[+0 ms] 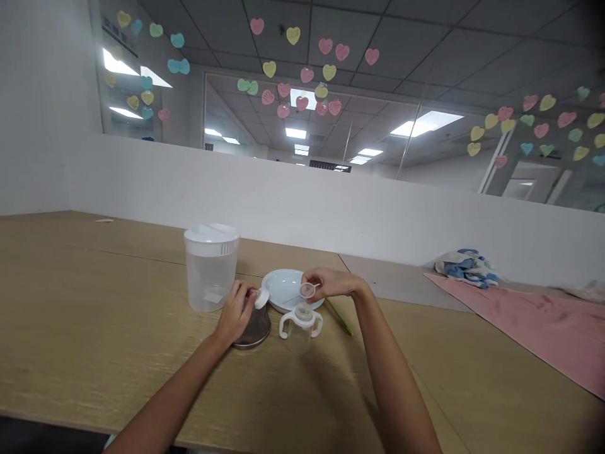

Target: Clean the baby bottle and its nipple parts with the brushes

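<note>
My left hand point(235, 310) is closed around the upper part of a dark, see-through container point(255, 331) that widens toward its base. A white ring or cap point(261, 297) shows at its top, beside my fingertips. My right hand point(326, 284) pinches a small round piece with a white rim point(307, 290), above a baby bottle. This clear baby bottle point(299, 337) stands upright with its mouth open and a white two-handled collar point(283, 326). Behind the bottle lies a pale blue-white plate point(278, 282), partly hidden by my right hand and the bottle.
A tall translucent bucket with a white lid point(211, 268) stands left of the dark container. A thin green stalk point(339, 317) lies right of the plate. At right are a pink cloth point(529, 315) and a crumpled blue-and-white cloth point(467, 268). A white wall point(307, 208) borders the wooden table point(118, 340).
</note>
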Available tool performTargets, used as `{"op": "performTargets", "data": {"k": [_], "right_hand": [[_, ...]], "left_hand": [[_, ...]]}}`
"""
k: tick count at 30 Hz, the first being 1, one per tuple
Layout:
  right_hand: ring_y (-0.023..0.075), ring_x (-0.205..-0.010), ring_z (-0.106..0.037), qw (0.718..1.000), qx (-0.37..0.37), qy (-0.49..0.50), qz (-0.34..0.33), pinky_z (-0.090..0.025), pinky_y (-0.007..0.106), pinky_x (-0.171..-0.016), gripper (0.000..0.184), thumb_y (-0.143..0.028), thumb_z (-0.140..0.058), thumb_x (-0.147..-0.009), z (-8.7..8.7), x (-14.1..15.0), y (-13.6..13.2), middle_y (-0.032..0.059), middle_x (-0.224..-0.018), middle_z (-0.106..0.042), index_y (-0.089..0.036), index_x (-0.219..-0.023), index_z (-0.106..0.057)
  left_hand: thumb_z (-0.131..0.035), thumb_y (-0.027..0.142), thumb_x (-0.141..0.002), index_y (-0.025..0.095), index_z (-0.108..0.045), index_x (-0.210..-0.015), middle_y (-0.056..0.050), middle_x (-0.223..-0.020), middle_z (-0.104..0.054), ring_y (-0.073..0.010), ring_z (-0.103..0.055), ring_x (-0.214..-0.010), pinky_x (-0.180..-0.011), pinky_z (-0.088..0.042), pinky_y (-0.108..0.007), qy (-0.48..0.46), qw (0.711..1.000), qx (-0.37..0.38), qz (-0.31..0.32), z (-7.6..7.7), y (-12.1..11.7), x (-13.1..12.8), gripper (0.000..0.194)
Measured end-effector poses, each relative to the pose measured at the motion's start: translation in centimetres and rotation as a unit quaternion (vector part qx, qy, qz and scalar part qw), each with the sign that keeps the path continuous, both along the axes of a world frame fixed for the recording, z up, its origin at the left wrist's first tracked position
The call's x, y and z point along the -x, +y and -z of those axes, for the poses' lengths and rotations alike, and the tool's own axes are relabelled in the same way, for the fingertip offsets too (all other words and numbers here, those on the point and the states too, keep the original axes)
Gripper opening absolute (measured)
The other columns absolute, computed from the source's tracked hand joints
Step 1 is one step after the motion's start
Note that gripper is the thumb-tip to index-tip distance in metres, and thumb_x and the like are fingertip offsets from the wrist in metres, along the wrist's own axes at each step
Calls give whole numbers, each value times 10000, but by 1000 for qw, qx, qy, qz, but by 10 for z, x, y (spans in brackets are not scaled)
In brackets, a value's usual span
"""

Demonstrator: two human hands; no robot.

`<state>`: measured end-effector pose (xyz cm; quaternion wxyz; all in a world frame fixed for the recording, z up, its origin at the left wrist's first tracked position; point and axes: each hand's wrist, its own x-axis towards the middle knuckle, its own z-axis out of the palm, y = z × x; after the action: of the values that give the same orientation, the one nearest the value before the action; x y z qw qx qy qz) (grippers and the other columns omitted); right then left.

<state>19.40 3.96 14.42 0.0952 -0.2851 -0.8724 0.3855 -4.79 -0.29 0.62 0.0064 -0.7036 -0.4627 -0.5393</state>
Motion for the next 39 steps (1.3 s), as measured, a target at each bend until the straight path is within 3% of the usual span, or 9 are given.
{"op": "performTargets", "data": {"k": [4, 9, 15, 18, 20, 22, 26, 32, 39], "right_hand": [[88, -629, -443, 986, -107, -125, 13, -328, 193, -533, 281, -282, -721, -574, 7, -2, 9, -51, -692, -491, -166, -758, -543], [127, -695, -514, 973, -100, -201, 52, -367, 213, -578, 397, -343, -761, -528, 7, -4, 10, -16, -769, -572, -158, -836, -593], [198, -899, -580, 988, -80, -117, 67, -442, 281, -773, 610, -462, -751, -573, 3, -6, 7, 68, -977, -626, -160, -1082, -607], [209, -996, -563, 991, -108, -35, 72, -437, 317, -845, 711, -459, -735, -614, 12, 14, 2, 84, -1065, -608, -196, -1235, -509], [205, -1065, -534, 993, -117, 1, 36, -422, 320, -878, 808, -422, -751, -609, 18, 34, -6, 77, -1159, -572, -253, -1322, -409], [200, -1045, -536, 987, -156, 24, 4, -416, 315, -865, 713, -400, -743, -625, 22, 51, -15, 49, -1154, -579, -280, -1272, -467], [168, -840, -564, 968, -248, 19, 26, -411, 261, -717, 371, -314, -685, -682, 23, 68, -30, 22, -960, -638, -229, -1039, -630], [152, -762, -546, 941, -337, -15, 20, -348, 225, -641, 291, -228, -641, -672, 20, 70, -38, 16, -870, -648, -203, -962, -652], [143, -592, -519, 917, -379, -122, 30, -249, 232, -505, 194, -250, -637, -638, 10, 69, -55, 5, -609, -589, -187, -819, -671]], "left_hand": [[-381, 319, -904, 204, -516, -942, -51, -966, -513, -186, -523, -925, -826, -448, -332, -22, 999, -32, -22, 4, 5, 0, 181], [-401, 333, -904, 202, -505, -969, -47, -943, -563, -173, -556, -885, -786, -477, -312, -33, 999, -37, -4, 6, 7, -1, 180], [-411, 315, -901, 197, -523, -962, -58, -991, -607, -180, -577, -946, -847, -467, -332, -4, 998, -67, -19, 6, 5, -3, 173], [-409, 310, -901, 202, -534, -965, -59, -997, -632, -182, -596, -943, -853, -472, -343, 11, 996, -88, -17, 9, 4, -7, 177], [-407, 298, -902, 205, -540, -974, -57, -999, -644, -179, -604, -947, -851, -477, -339, 22, 995, -100, -13, 10, 2, -10, 177], [-403, 280, -902, 205, -547, -975, -57, -1004, -651, -177, -607, -957, -852, -480, -334, 26, 993, -119, -9, 11, 0, -12, 178], [-416, 264, -897, 201, -554, -954, -49, -969, -666, -169, -622, -921, -824, -494, -320, 15, 990, -140, -6, 8, 0, -10, 162], [-414, 214, -893, 208, -576, -903, -37, -919, -656, -162, -598, -911, -818, -479, -318, 27, 990, -137, 17, 3, 4, 1, 163], [-394, 224, -888, 212, -588, -890, -41, -910, -651, -169, -589, -884, -801, -473, -325, 38, 995, -82, 43, 5, 5, 0, 194]]}}
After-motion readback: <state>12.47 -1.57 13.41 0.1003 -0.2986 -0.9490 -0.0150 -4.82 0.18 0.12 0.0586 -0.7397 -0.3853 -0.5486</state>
